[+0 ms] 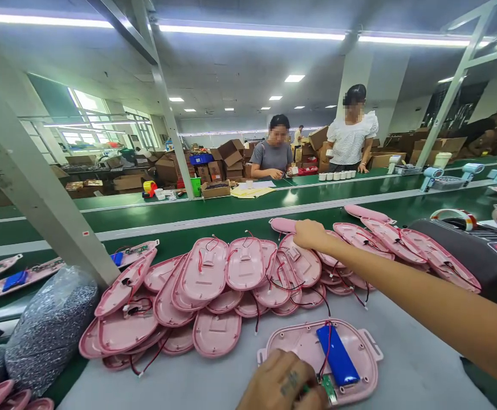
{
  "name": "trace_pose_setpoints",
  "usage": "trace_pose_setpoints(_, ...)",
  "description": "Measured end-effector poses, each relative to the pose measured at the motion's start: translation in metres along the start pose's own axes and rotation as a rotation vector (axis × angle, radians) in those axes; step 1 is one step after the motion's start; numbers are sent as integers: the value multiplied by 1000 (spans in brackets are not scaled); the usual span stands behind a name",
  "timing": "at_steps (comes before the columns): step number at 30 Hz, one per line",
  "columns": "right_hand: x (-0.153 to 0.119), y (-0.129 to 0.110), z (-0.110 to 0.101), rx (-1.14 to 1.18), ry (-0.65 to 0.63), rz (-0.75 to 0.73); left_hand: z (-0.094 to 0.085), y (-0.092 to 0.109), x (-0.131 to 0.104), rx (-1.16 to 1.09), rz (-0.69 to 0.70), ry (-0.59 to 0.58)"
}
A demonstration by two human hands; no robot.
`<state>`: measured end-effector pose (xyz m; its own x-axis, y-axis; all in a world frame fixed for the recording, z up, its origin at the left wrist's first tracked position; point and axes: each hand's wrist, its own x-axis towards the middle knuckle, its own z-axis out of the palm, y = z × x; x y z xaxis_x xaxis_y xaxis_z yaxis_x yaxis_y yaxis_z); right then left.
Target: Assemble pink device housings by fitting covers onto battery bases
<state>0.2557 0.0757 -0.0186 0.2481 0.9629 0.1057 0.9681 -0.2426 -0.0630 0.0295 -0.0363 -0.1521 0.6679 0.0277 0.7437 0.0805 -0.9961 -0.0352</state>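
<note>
On the grey mat, a pink shell point(291, 340) lies open, holding a blue battery point(337, 353), wires and a small green board point(329, 388). My left hand point(282, 380) is over the shell's lower left, fingers curled near the board; what they hold, if anything, is hidden. Farther off, my right hand point(310, 234) is closed at the end of a pink piece point(283, 225) beyond the pile. Pink covers point(206, 267) with red and black wires are heaped between my hands and the green belt point(146, 210).
A bag of small dark parts point(52, 330) sits at the left beside a slanted metal post point(56, 210). A black machine point(457, 242) stands at the right. Two people work across the belt, near white containers point(337, 176).
</note>
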Motion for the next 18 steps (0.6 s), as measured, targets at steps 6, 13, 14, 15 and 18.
trace_pose_setpoints(6, -23, 28, -47, 49, 272, 64, -30, -3, 36, 32, -635, -446)
trace_pose_setpoints(13, -102, 48, -35, 504, 162, -389, -27, -9, 46, -346, -955, -418)
trace_pose_setpoints(14, -113, 50, -26, 498, 126, -388, -30, -10, 43, -451, -1008, -325)
trace_pose_setpoints(15, -123, 52, -17, 474, 102, -387, -32, -12, 40, -556, -1067, -234)
trace_pose_setpoints(18, -144, 54, 4, 340, 133, -453, -37, -14, 34, -751, -1162, 3)
